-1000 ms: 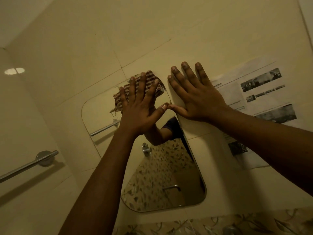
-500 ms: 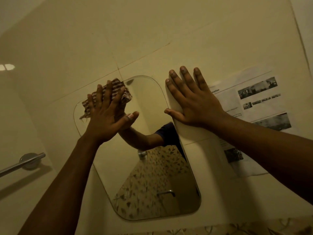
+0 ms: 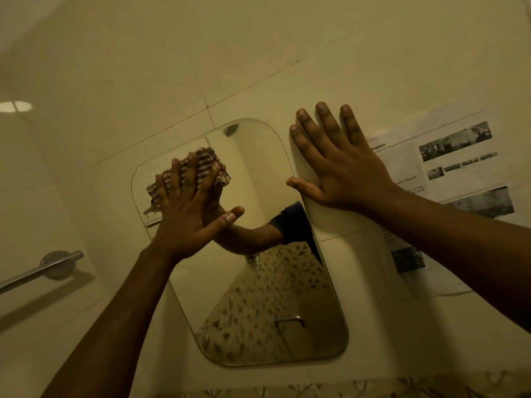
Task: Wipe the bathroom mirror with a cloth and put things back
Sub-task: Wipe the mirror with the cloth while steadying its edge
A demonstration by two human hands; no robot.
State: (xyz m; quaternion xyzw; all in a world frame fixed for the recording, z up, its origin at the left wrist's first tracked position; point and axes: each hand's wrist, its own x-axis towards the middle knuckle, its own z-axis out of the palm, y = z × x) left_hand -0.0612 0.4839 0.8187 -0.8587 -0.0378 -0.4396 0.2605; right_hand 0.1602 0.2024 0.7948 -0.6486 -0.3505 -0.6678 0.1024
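The left hand is held flat, fingers straight and spread, and a striped cloth is pressed by it against the mirror toward the glass's ten o'clock. The right hand is laid open on the wall tile at the mirror's two o'clock, thumb at the rim. A printed sheet is seen at that hand's three o'clock, and a towel rail at the mirror's eight o'clock.
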